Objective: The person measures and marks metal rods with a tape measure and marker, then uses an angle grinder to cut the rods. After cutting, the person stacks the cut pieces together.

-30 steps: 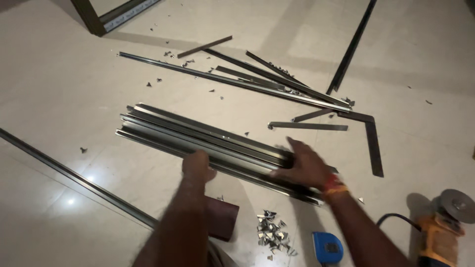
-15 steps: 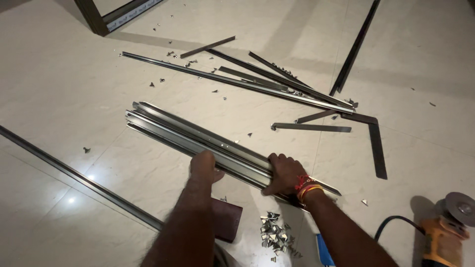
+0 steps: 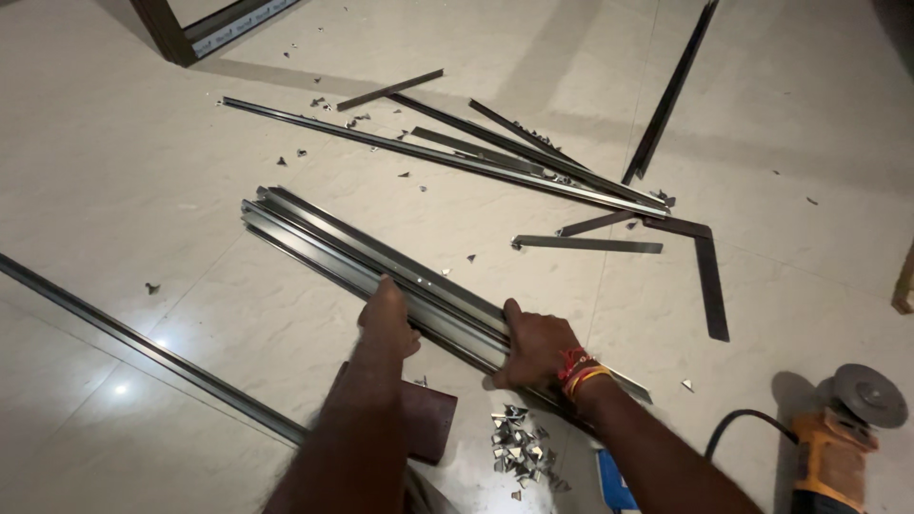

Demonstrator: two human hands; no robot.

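A bundle of long grey metal channel pieces (image 3: 324,238) lies diagonally on the pale tiled floor. My left hand (image 3: 388,319) rests on the near side of the bundle, fingers curled over its edge. My right hand (image 3: 535,347), with red and yellow threads at the wrist, grips the bundle a little further toward its near right end. Both hands press on the same stack.
More dark metal strips (image 3: 495,157) and offcuts lie beyond. A long rail (image 3: 143,347) runs across the left. A dark brown block (image 3: 428,419) and a pile of small metal clips (image 3: 519,447) sit near my arms. An orange angle grinder (image 3: 838,438) lies at right.
Both hands have slid along the bundle toward its near end and closed over it. The view has shifted slightly.
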